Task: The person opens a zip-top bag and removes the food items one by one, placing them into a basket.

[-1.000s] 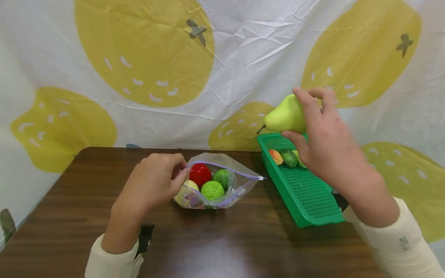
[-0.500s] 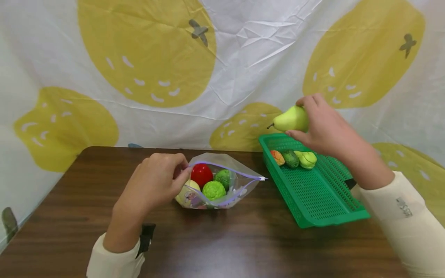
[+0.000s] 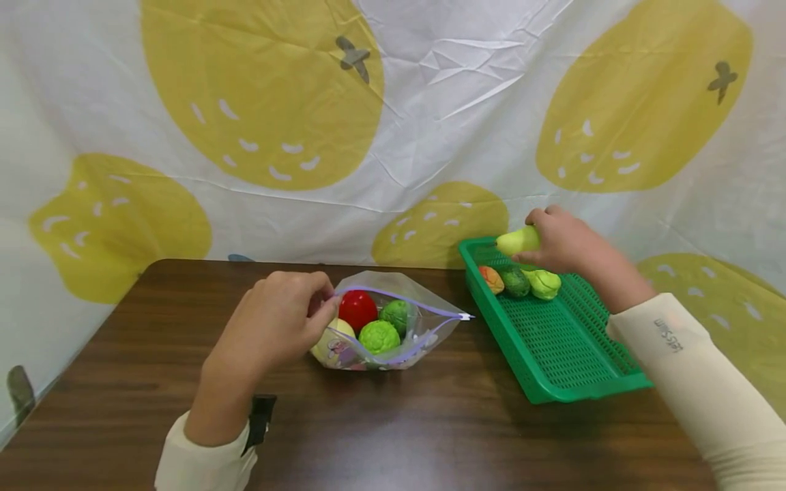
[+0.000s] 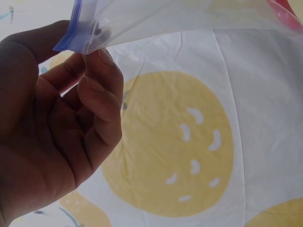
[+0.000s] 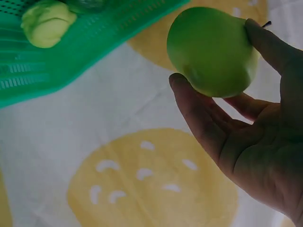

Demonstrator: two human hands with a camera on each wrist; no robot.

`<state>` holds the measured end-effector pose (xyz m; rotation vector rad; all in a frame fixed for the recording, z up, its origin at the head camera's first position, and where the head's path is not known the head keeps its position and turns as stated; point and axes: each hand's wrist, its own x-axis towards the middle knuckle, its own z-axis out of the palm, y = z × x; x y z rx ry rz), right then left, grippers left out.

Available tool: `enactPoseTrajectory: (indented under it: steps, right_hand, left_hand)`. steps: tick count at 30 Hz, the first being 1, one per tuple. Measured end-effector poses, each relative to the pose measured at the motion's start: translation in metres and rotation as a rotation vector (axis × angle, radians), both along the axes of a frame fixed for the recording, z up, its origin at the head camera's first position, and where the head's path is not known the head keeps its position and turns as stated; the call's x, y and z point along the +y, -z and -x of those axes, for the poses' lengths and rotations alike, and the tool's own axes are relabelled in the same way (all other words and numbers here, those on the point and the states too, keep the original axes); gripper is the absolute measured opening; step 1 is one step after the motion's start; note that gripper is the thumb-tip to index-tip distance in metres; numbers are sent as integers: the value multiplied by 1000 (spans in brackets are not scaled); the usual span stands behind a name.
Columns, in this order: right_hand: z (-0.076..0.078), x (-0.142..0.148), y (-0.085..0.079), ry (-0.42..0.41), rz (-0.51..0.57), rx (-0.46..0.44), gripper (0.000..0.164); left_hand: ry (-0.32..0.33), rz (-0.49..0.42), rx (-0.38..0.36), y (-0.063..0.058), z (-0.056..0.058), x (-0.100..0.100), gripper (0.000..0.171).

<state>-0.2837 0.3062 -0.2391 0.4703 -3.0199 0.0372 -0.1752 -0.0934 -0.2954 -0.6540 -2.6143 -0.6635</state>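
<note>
The left hand (image 3: 267, 324) pinches the left corner of the bag (image 3: 381, 278), probably to hold its mouth wide; above the basket (image 3: 499, 339) near the table's (image 3: 393, 436) far edge, the right hand (image 3: 568, 240) grips the pear (image 3: 518, 241).

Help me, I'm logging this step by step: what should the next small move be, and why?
Probably lower the pear into the basket: the right hand holds it up at the basket's far end, and much of the basket is bare.
</note>
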Motion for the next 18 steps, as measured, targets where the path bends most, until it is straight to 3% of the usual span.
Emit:
enactPoseTrajectory:
  steps: [8,18]
  right_hand:
    - [18,18,30,44,-77,-140,53]
    - [24,13,61,110,-128,-269,51]
  left_hand:
    - [0,3,14,0,0,0,12]
    - [-3,4,7,1,-1,-2,12]
